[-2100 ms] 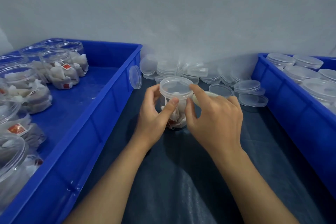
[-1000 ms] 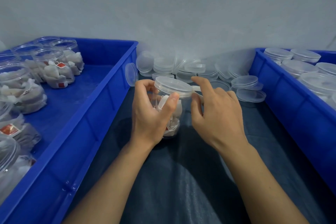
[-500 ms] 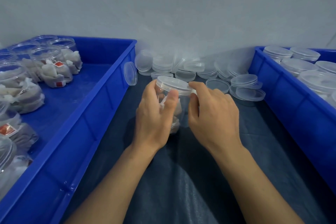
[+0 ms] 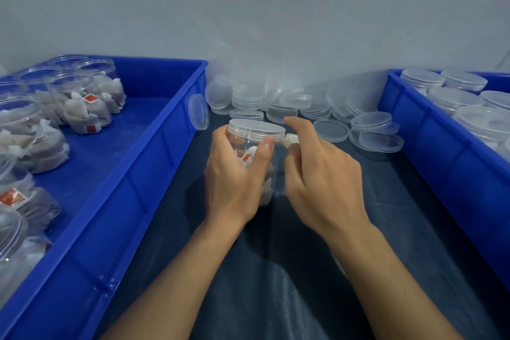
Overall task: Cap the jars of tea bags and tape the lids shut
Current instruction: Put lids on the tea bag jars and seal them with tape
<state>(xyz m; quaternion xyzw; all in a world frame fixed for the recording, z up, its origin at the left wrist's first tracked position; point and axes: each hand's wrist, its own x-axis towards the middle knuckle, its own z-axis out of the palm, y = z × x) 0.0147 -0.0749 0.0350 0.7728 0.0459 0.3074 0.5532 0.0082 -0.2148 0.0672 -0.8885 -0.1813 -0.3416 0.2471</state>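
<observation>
While gripped in left hand (image 4: 234,174): capped tea-bag jar (image 4: 255,157), light, slick, thin-walled; take mid-body. Right hand (image 4: 320,174) pinching tape roll (image 4: 291,140).

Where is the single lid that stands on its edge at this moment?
In the head view, the upright lid leans against the outer right wall of the left blue bin, left of the loose lid pile and behind the capped jar.

open jars (image 4: 80,102) in left bin (image 4: 132,179) | loose lids (image 4: 331,130) behind | capped jars (image 4: 452,96) right
</observation>
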